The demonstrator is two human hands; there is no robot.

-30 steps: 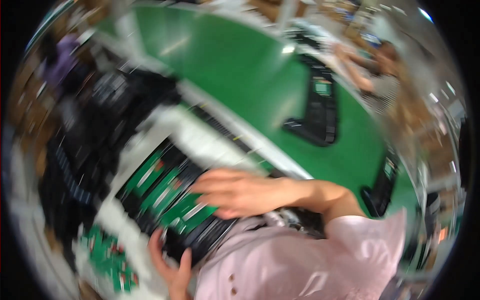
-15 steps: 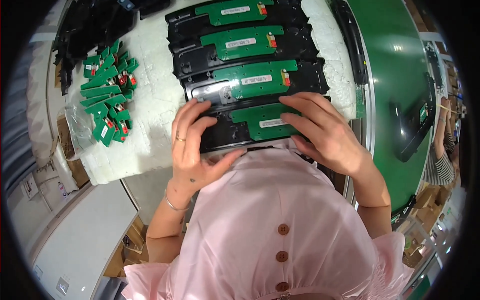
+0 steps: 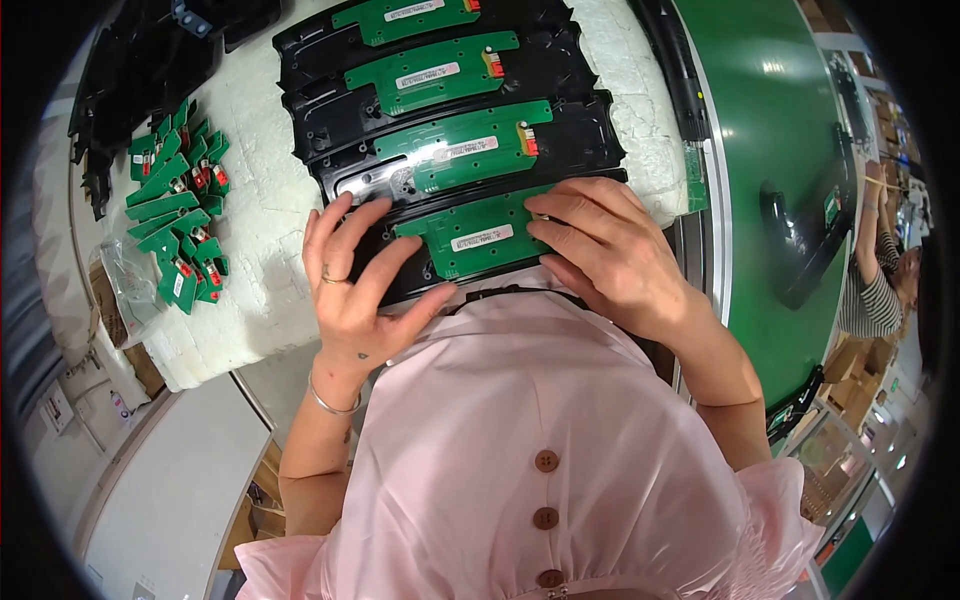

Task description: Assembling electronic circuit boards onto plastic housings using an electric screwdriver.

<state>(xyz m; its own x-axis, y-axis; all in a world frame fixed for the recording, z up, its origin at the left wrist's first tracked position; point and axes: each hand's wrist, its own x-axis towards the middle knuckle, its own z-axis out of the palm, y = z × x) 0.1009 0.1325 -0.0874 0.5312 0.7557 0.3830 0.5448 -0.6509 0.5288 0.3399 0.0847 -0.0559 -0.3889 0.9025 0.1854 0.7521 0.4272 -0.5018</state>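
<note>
Several long black plastic panels lie in a row in front of me, each bearing a green circuit board with a white label and a red-and-white connector. The nearest panel (image 3: 402, 287) is at my waist, with its green circuit board (image 3: 455, 247) lying on it. My left hand (image 3: 350, 275) is open, fingers spread over that panel's left end, one fingertip at the board's left edge. At the board's right end, my right hand (image 3: 610, 255) is closed, bent fingers and thumb gathered against it. Those fingers hide this end, so its connector cannot be seen clearly.
Loose small green circuit boards (image 3: 165, 205) lie piled on the white foam surface (image 3: 255, 200) at left, by a clear plastic bag (image 3: 135, 285). More black parts (image 3: 150, 60) stand far left. A green conveyor belt (image 3: 755, 180) runs at right, carrying a black housing (image 3: 805, 255); another person (image 3: 870, 290) is beyond.
The view has shifted, moving the scene leftward. My right hand has slid toward the nearest board's right end and its fingers have drawn together, uncovering the label. The board sits slightly further left on its panel.
</note>
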